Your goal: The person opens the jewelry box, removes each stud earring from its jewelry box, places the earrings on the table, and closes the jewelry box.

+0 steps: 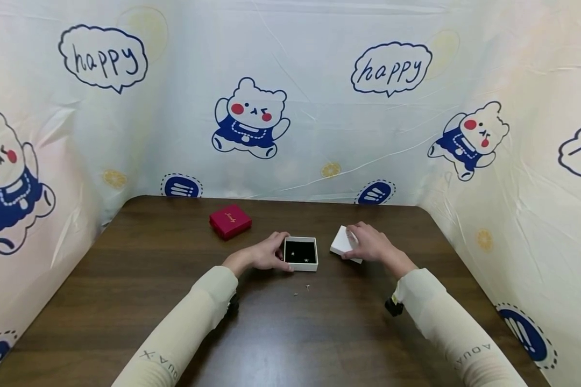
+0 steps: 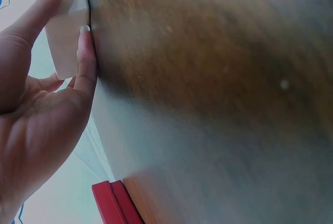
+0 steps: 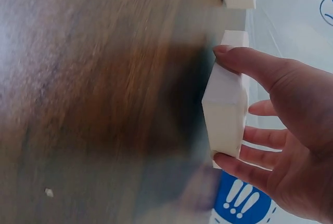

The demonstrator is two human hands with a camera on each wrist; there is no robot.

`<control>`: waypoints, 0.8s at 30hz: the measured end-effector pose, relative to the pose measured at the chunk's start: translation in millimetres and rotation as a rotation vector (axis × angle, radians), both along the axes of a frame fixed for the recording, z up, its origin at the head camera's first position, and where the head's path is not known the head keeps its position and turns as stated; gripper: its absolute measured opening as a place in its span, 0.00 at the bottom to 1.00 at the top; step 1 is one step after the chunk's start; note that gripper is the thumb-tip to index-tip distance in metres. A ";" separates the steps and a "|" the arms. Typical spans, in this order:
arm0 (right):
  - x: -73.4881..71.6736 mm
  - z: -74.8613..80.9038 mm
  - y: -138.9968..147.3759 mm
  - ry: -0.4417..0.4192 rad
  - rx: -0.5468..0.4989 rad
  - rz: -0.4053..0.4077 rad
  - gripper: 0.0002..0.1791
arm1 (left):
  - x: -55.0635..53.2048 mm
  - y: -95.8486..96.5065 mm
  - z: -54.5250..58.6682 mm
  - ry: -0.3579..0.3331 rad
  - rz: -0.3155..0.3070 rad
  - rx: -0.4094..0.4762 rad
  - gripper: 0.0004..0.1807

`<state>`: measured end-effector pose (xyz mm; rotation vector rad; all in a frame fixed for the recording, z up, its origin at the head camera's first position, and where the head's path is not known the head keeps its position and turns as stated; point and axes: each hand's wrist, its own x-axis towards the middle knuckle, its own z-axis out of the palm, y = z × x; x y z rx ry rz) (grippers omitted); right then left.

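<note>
An open white box (image 1: 302, 267) with a black insert lies on the table, and two small star-shaped pieces (image 1: 306, 260) rest on the insert. My left hand (image 1: 265, 255) grips the box's left side, thumb at the near corner and fingers at the far one; the left wrist view shows thumb and fingers against its white wall (image 2: 70, 47). To the right, my right hand (image 1: 372, 245) holds a white box lid (image 1: 340, 243) by its edges, thumb on one side and fingers on another. The lid (image 3: 225, 125) appears at or just above the tabletop; which, I cannot tell.
Two tiny metallic pieces, one pin-like (image 1: 307, 287) and one smaller (image 1: 296, 294), lie in front of the white box. A red box (image 1: 230, 221) with gold lettering sits at the back left. Behind the brown table (image 1: 290, 344) hangs a printed curtain (image 1: 314, 140).
</note>
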<state>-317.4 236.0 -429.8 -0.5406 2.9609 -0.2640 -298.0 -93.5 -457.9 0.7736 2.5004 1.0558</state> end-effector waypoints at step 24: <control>-12.1 -11.9 24.6 0.003 0.003 -0.078 0.39 | -0.2 0.4 -2.8 0.006 0.006 0.019 0.49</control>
